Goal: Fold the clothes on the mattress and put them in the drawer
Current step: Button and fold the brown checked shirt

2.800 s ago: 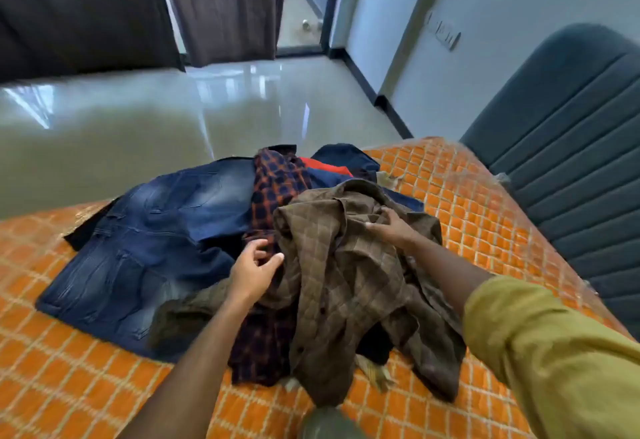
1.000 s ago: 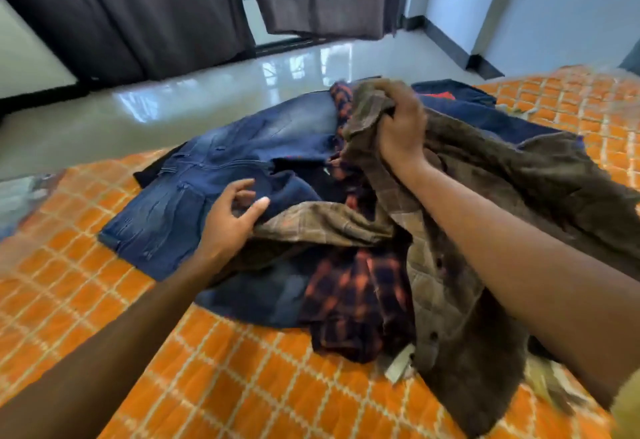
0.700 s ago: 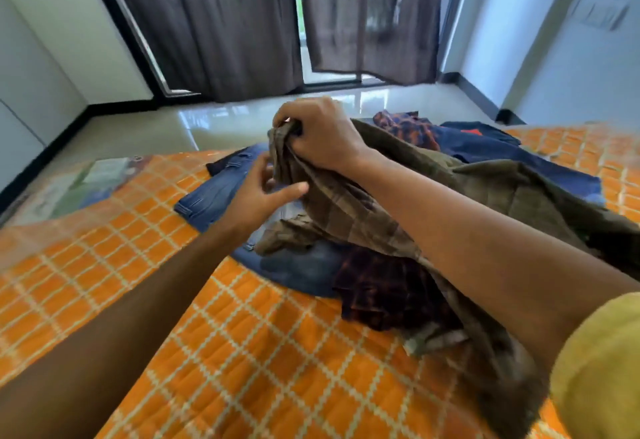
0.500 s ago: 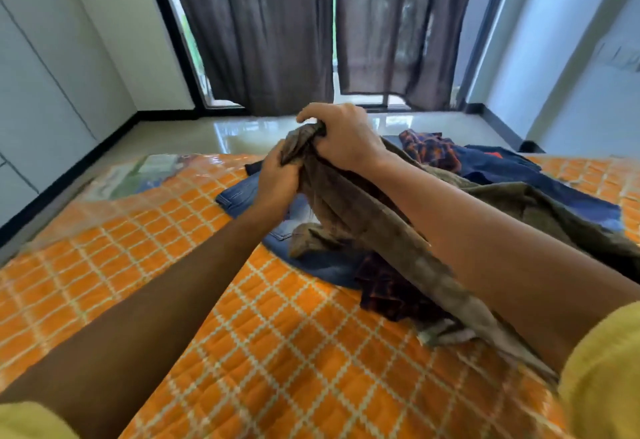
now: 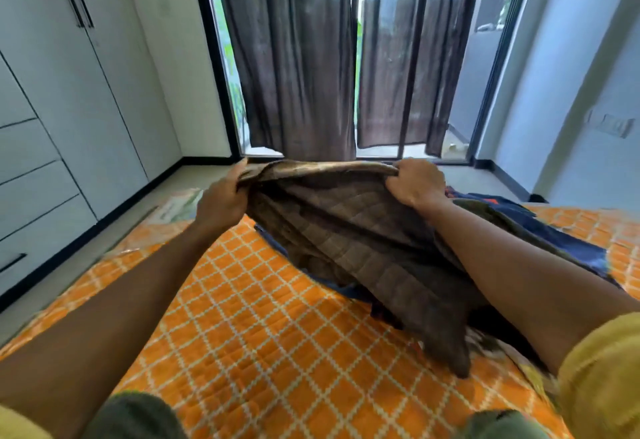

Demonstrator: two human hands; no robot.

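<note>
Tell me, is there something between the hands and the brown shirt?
Nothing visible. The left hand and the right hand both already grip the top edge of the brown shirt, holding it spread above the mattress.

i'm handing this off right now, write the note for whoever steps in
Left hand: grips one end of the brown checked shirt's top edge.
Right hand: grips the other end; the shirt is stretched between them, lifted, its lower part trailing down onto the pile.
Rest of the clothes, blue ones among them, lie heaped on the orange mattress, right of centre.
Drawers sit in the wardrobe on the left, all closed.
Done: one shirt picked out. Nothing shows folded.
Left: fold this shirt, fold the rest, put all in a drawer.
</note>
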